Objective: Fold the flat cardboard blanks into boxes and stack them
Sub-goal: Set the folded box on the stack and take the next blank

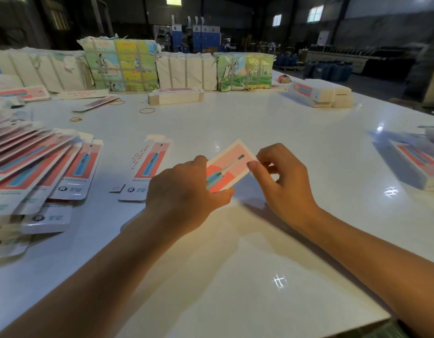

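Note:
A pink and coral cardboard blank [229,164] printed with a blue toothbrush hovers just above the white table [259,118], tilted up to the right. My left hand [184,191] grips its lower left end, covering that part. My right hand [281,176] pinches the blank's right edge between thumb and curled fingers. One flat blank [147,167] lies alone to the left. A fanned pile of flat blanks [40,167] covers the left side. Folded boxes [417,164] lie at the right edge, and more folded boxes [320,93] are stacked at the back right.
Strapped bundles of printed packs [120,67] line the far side, with a low bundle of blanks [175,96] in front. Rubber bands [147,110] lie loose on the table. The near table edge [308,330] is at the bottom right.

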